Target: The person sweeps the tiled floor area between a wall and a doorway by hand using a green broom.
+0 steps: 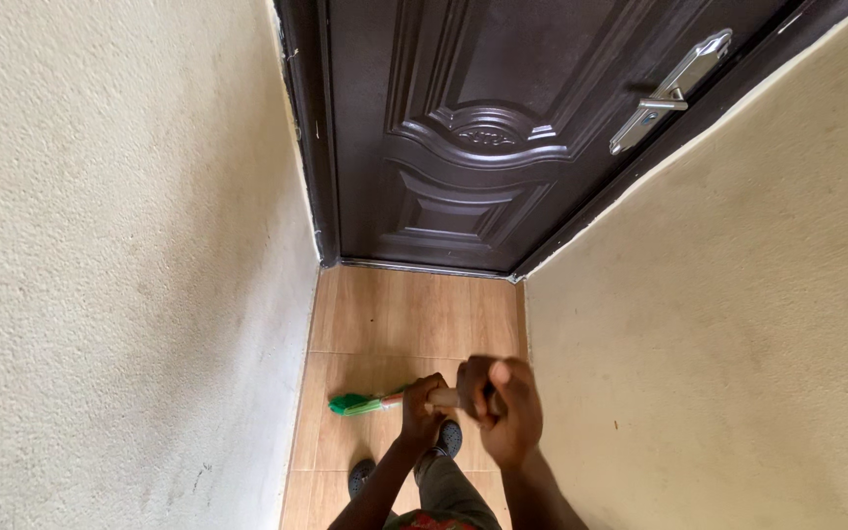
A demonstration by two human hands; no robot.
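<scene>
Right hand (507, 412), left hand (422, 412): closed grip round broom handle (444, 397).

A dark brown panelled door (463, 128) is standing shut at the end of a narrow passage, its silver lever handle (674, 90) showing at the upper right. Rough cream walls (120, 255) are flanking a floor of tan wood-look tiles (414, 319) on both sides.

One dark panelled door (483, 128) stands ahead of the fingers, with one silver lever handle (674, 90). Two cream walls, one left wall (120, 255) and one right wall (728, 334). Two hands, left hand (422, 410) and right hand (504, 407), share one green-headed stick (370, 401). Two shoes (361, 475) show below the fingers.
</scene>
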